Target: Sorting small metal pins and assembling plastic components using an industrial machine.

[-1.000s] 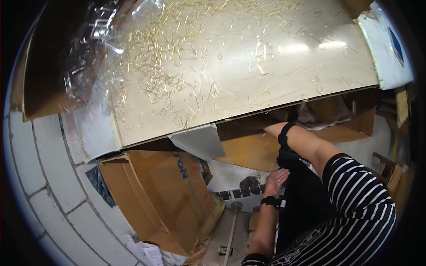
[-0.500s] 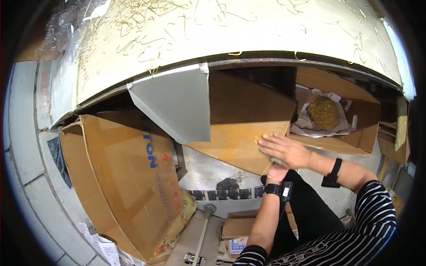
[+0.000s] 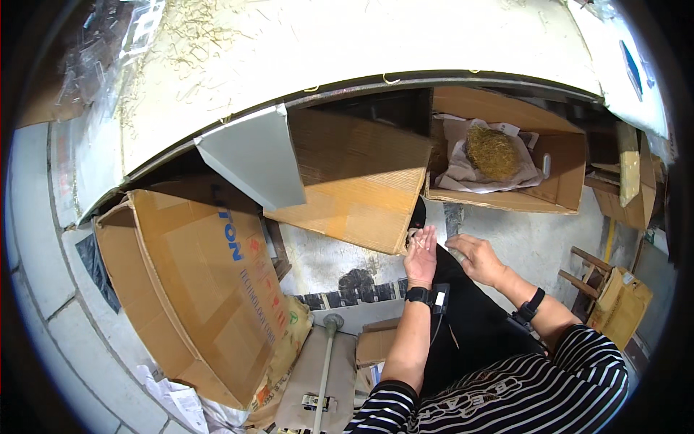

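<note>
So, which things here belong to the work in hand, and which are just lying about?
Likely part of it: golden wire hooks on the tabletop; wire heap inside the open carton; middle carton by the left hand.
Probably lying about: blue-lettered carton; crumpled white paper.

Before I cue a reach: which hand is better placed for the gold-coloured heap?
Probably the right hand: it lies nearer the open box that holds the gold-coloured heap, while the left hand is farther left, palm up, near the corner of the middle carton.
</note>
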`<state>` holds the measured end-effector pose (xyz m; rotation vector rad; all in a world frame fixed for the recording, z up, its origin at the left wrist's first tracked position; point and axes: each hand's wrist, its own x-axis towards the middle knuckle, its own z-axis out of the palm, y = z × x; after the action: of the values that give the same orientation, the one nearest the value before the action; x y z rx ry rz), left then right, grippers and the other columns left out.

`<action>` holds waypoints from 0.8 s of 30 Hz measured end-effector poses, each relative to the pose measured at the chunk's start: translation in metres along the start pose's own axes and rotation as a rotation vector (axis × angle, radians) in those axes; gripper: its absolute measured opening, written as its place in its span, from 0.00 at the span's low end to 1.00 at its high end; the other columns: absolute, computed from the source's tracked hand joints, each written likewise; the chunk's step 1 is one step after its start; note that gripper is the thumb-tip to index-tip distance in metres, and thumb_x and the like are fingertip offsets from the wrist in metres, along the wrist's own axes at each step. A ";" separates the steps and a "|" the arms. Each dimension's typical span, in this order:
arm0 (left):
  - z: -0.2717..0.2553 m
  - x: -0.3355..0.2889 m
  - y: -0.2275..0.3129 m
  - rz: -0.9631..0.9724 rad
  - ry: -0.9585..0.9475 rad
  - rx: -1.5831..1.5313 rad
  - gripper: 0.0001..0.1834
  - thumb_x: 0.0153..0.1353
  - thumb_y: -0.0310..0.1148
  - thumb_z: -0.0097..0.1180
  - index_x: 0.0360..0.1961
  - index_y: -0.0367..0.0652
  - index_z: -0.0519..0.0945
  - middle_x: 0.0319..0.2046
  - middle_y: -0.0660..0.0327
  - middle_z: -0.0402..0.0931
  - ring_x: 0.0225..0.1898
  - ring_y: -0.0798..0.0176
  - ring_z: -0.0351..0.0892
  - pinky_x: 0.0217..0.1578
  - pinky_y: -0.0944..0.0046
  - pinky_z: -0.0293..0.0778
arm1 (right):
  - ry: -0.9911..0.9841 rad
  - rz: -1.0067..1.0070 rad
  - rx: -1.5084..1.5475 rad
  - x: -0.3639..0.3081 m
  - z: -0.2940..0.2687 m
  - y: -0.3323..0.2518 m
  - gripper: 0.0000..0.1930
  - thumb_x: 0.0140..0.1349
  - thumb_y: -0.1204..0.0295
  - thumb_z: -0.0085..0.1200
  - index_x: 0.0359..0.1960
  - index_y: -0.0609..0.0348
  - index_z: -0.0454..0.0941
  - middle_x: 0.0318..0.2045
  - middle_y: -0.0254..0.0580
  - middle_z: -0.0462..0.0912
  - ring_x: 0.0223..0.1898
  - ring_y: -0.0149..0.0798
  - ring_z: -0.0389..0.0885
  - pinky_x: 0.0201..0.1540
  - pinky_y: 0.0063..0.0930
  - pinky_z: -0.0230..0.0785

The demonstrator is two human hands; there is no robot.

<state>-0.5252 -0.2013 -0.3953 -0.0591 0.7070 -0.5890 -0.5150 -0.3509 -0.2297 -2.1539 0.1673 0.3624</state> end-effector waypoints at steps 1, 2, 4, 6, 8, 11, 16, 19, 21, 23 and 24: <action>0.002 -0.008 0.001 0.014 0.060 0.048 0.16 0.64 0.31 0.40 0.48 0.32 0.70 0.54 0.49 0.66 0.61 0.52 0.58 0.60 0.57 0.60 | -0.022 0.104 0.003 -0.005 -0.002 0.003 0.21 0.36 0.87 0.43 0.38 0.64 0.73 0.38 0.52 0.76 0.41 0.54 0.74 0.45 0.36 0.69; 0.004 -0.016 0.003 0.031 0.097 0.113 0.14 0.63 0.31 0.42 0.45 0.32 0.72 0.51 0.49 0.69 0.59 0.52 0.62 0.58 0.57 0.62 | -0.022 0.127 -0.004 -0.009 -0.004 0.005 0.21 0.38 0.86 0.44 0.39 0.63 0.74 0.37 0.53 0.76 0.40 0.55 0.74 0.45 0.37 0.69; 0.005 -0.033 0.013 0.004 0.106 0.184 0.14 0.63 0.31 0.43 0.44 0.32 0.72 0.50 0.50 0.70 0.59 0.52 0.62 0.58 0.57 0.62 | -0.057 0.163 -0.016 -0.015 -0.003 0.004 0.20 0.40 0.85 0.44 0.39 0.63 0.74 0.36 0.54 0.76 0.40 0.55 0.74 0.44 0.37 0.69; 0.016 -0.048 0.018 -0.043 0.129 0.326 0.12 0.61 0.31 0.46 0.40 0.33 0.73 0.45 0.51 0.73 0.56 0.52 0.66 0.57 0.58 0.64 | -0.096 0.190 -0.028 -0.021 -0.002 0.006 0.19 0.42 0.84 0.44 0.39 0.63 0.75 0.35 0.54 0.77 0.40 0.55 0.75 0.44 0.37 0.69; 0.025 -0.061 0.023 -0.089 0.121 0.373 0.12 0.61 0.31 0.46 0.39 0.33 0.74 0.43 0.51 0.74 0.54 0.52 0.68 0.56 0.59 0.64 | -0.153 0.253 -0.068 -0.027 0.005 0.012 0.15 0.45 0.81 0.46 0.37 0.62 0.76 0.37 0.53 0.78 0.40 0.54 0.75 0.44 0.39 0.69; 0.064 -0.077 0.026 -0.124 0.087 0.449 0.11 0.61 0.31 0.47 0.36 0.33 0.76 0.40 0.51 0.76 0.51 0.51 0.71 0.54 0.59 0.67 | -0.209 0.236 -0.130 -0.037 0.008 0.019 0.15 0.46 0.80 0.46 0.38 0.62 0.76 0.38 0.53 0.78 0.40 0.54 0.76 0.45 0.39 0.69; 0.202 -0.079 0.017 -0.070 -0.172 0.520 0.12 0.62 0.32 0.45 0.36 0.33 0.76 0.41 0.49 0.75 0.51 0.48 0.71 0.53 0.58 0.68 | -0.339 0.268 -0.250 -0.045 0.007 0.025 0.16 0.44 0.78 0.47 0.38 0.59 0.78 0.37 0.53 0.78 0.41 0.52 0.76 0.45 0.38 0.69; 0.347 -0.079 -0.008 0.008 -0.374 0.514 0.18 0.65 0.36 0.40 0.48 0.32 0.70 0.51 0.44 0.67 0.58 0.46 0.63 0.56 0.56 0.64 | -0.374 0.234 -0.298 -0.045 0.014 0.031 0.13 0.50 0.71 0.50 0.38 0.56 0.78 0.34 0.53 0.79 0.39 0.52 0.77 0.43 0.39 0.70; 0.410 -0.083 -0.014 0.051 -0.519 0.532 0.25 0.65 0.39 0.39 0.59 0.34 0.59 0.56 0.43 0.62 0.61 0.46 0.57 0.56 0.56 0.63 | -0.430 0.221 -0.333 -0.035 0.017 0.022 0.12 0.50 0.70 0.51 0.37 0.56 0.79 0.33 0.53 0.79 0.39 0.52 0.77 0.43 0.40 0.70; 0.402 -0.078 -0.009 0.179 -0.452 0.667 0.30 0.64 0.40 0.42 0.62 0.35 0.51 0.56 0.45 0.63 0.58 0.48 0.62 0.55 0.57 0.64 | -0.483 0.228 -0.378 -0.017 0.015 0.000 0.12 0.50 0.70 0.50 0.37 0.56 0.79 0.34 0.53 0.79 0.38 0.52 0.77 0.42 0.40 0.70; 0.377 -0.078 -0.008 0.233 -0.271 0.790 0.29 0.64 0.39 0.43 0.61 0.35 0.54 0.55 0.46 0.64 0.56 0.50 0.65 0.54 0.58 0.64 | -0.455 0.181 -0.344 -0.010 0.017 -0.006 0.12 0.50 0.70 0.50 0.37 0.55 0.79 0.34 0.53 0.79 0.38 0.52 0.77 0.42 0.41 0.70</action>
<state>-0.3397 -0.2204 -0.0590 0.6582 0.1786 -0.5871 -0.5259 -0.3336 -0.2312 -2.3294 0.0403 1.0368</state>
